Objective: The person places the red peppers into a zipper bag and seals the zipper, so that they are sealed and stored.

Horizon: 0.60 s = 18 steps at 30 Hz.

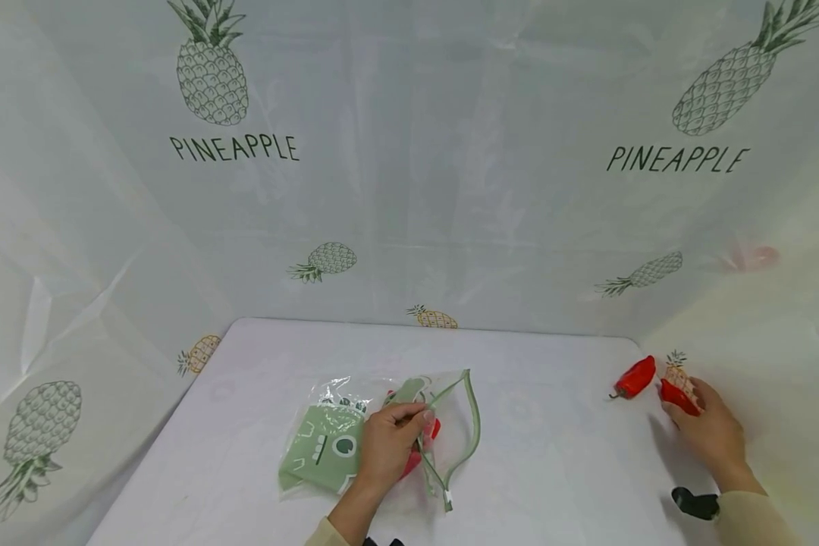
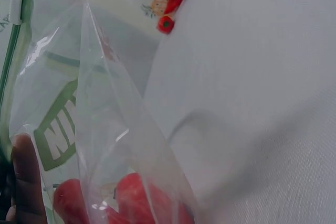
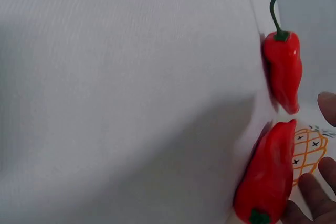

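My left hand (image 1: 385,447) pinches the rim of a clear zip bag (image 1: 474,425) with green edging and a green cartoon print. Red peppers (image 2: 136,198) show through the plastic in the left wrist view; how many lie inside I cannot tell. At the table's right edge, my right hand (image 1: 713,436) reaches over a red pepper (image 3: 268,177), thumb and fingers spread apart. Its fingertips are beside this pepper, and whether they touch it is unclear. Just beyond lies a second red pepper (image 3: 286,72) with a curved green stem.
The white table (image 1: 553,440) has its right edge right by the two loose peppers. A pale curtain (image 1: 409,189) printed with pineapples hangs behind and along both sides. A black strap piece (image 1: 695,503) sits at my right wrist.
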Each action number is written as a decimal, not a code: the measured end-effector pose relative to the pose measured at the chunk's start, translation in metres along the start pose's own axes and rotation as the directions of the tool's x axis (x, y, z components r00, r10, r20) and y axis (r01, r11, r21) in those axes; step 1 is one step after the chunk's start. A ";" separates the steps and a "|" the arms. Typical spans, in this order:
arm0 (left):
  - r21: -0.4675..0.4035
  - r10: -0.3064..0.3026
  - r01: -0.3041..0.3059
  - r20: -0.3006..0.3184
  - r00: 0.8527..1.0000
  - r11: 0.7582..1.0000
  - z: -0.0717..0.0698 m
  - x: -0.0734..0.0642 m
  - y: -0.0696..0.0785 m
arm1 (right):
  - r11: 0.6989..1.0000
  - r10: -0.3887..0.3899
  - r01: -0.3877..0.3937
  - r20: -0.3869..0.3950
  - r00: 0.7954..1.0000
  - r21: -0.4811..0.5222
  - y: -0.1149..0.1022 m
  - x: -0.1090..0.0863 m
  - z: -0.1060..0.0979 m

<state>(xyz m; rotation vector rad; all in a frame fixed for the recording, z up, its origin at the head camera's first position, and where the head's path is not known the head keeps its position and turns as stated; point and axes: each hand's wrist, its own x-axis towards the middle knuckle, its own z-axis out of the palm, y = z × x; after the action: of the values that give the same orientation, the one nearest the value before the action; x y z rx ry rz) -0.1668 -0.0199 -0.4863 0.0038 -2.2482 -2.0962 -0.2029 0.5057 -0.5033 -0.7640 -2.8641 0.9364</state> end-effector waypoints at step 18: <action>-0.004 -0.002 0.002 0.012 1.000 1.000 0.003 0.001 -0.004 | 0.994 0.077 -0.081 0.042 0.996 0.079 0.013 0.004 0.018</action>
<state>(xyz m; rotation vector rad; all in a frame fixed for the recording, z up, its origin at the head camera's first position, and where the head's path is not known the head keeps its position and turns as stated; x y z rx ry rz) -0.1682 -0.0176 -0.4903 -0.0060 -2.2511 -2.1080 -0.2039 0.5070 -0.5261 -0.8666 -2.8273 1.0813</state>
